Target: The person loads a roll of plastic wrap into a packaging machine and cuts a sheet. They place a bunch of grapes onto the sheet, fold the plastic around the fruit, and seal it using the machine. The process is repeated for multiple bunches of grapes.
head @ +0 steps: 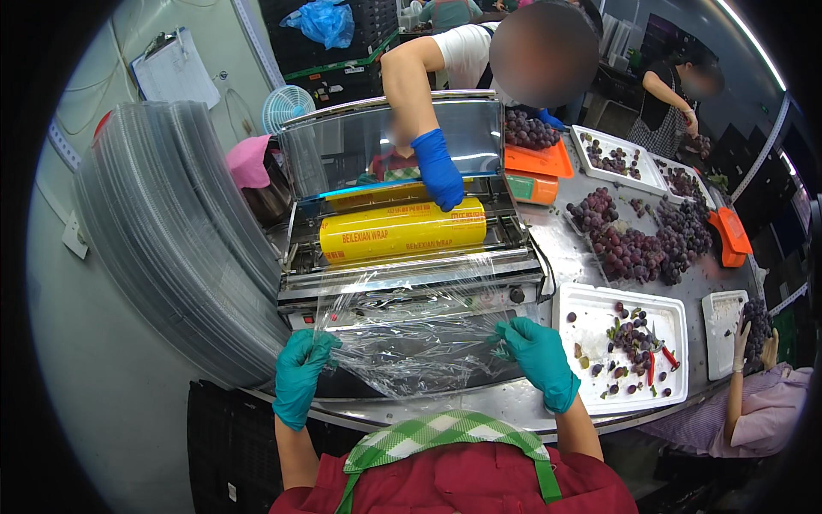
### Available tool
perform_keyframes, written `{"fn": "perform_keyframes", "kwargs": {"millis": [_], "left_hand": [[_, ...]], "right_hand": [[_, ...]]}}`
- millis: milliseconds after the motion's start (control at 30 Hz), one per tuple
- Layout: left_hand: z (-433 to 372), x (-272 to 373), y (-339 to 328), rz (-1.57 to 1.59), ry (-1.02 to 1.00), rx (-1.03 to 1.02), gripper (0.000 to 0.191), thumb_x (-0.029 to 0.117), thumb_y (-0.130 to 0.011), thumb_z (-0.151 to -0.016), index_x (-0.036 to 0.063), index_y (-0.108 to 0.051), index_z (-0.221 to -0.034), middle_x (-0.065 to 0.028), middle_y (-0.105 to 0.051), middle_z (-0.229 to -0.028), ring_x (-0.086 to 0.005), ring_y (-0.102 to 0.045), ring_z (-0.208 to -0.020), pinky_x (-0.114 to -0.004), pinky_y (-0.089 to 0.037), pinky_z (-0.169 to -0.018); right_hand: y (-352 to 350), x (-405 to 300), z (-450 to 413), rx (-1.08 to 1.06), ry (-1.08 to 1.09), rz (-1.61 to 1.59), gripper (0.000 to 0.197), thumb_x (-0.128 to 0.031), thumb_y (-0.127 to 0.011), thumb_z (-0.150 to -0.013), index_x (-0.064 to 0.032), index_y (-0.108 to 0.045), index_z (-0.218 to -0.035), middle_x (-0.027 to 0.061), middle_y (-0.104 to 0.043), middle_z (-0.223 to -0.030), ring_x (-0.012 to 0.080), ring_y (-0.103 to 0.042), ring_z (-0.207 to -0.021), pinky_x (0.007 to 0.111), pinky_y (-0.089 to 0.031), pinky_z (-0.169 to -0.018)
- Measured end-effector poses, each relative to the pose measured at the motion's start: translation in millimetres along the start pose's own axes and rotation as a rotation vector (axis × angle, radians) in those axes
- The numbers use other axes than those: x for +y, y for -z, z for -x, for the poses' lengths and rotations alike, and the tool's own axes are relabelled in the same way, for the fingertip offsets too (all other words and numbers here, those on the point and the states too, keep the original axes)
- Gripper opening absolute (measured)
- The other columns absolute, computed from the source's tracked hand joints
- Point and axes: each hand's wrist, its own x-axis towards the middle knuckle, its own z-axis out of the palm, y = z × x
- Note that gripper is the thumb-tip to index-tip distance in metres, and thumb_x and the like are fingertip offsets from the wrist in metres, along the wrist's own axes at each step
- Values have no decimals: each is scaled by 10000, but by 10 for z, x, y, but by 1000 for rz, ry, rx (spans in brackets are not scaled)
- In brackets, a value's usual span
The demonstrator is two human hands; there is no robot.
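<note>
Both of my hands wear teal gloves and hold a sheet of clear cling film (411, 340) by its near corners. My left hand (305, 376) pinches the left corner, and my right hand (538, 360) grips the right one. The film stretches back over the front of a metal film-wrapping machine (411, 283) to a yellow roll of film (401, 231). A co-worker's blue-gloved hand (440, 173) reaches down to the back of that roll, below the raised transparent cover (353, 154).
Nested clear plastic trays (173, 238) stand at the left. To the right are a white foam tray (671, 321) with loose grapes and red-handled snips (652, 369), heaped grapes (632, 254), an orange scale (539, 186) and a co-worker's hands (742, 340) around a bunch.
</note>
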Motion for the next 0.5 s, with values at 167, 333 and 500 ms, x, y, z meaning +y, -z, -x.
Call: {"fn": "perform_keyframes", "kwargs": {"millis": [167,333,500], "left_hand": [[-6,-7,11,-14,-3,-22,134,97,-565,-857,-9,-642,-885,-6,-514,-817,-69,-478,-662,-209,-381,-589],[-6,27,-18,17,7,-14,132,124,-587,-850,15,-661,-862,7,-503,-791,-66,-446,-667,-216,-353,-585],[-5,22,-22,-19,-18,-16,115,95,-589,-842,14,-668,-867,13,-469,-717,-77,-406,-651,-232,-333,-577]], "right_hand": [[22,54,-23,3,33,119,267,-250,-587,-845,-10,-585,-728,94,-556,-581,146,-483,-486,287,-401,-489],[2,20,4,-14,43,77,244,-239,-589,-844,-9,-596,-761,95,-567,-599,144,-499,-509,278,-409,-496],[-7,20,25,-20,27,5,224,-223,-591,-844,-6,-608,-790,90,-581,-615,127,-516,-523,265,-424,-507]]}}
